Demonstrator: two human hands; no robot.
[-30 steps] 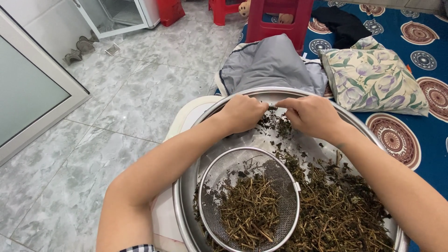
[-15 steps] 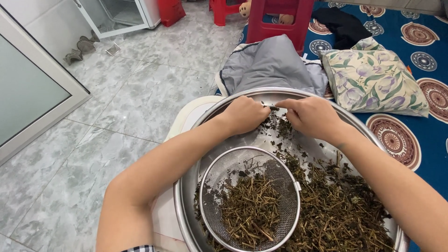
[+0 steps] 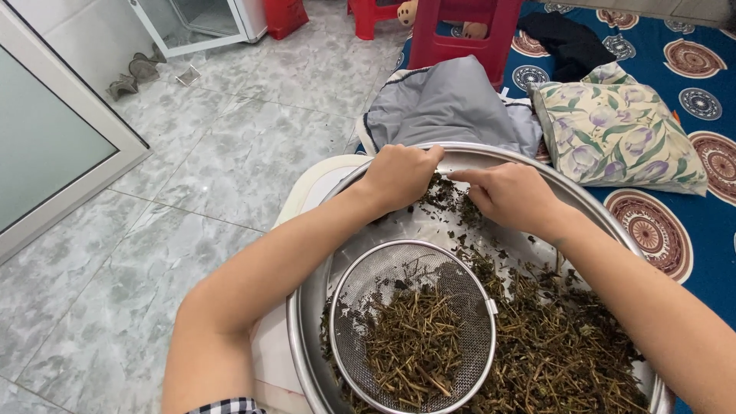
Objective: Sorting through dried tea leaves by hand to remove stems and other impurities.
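my left hand point(image 3: 400, 175) is curled into a loose fist at the far rim of the big steel basin point(image 3: 307, 307), the fingers folded in over a pinch of dried herb stems point(image 3: 448, 193); how much is caught inside i cannot tell. my right hand point(image 3: 510, 195) sits just beside it, fingers drawn narrow with the forefinger stretched toward the left, its tips touching the same small dark cluster of leaves and twigs on the basin's bare bottom. the two hands are nearly meeting over that cluster. nearer to me, a round wire-mesh sieve point(image 3: 414, 322) rests inside the basin, holding a heap of short greenish stems. to its right a thicker pile of the dried herb point(image 3: 567, 353) covers the basin floor. the basin sits on a white tray point(image 3: 307, 195) on the grey marbled tile floor point(image 3: 153, 230). beyond the rim lie a grey cloth bundle point(image 3: 452, 103), a floral pillow point(image 3: 617, 134), a blue patterned mat point(image 3: 690, 77) and a red plastic stool point(image 3: 468, 31).
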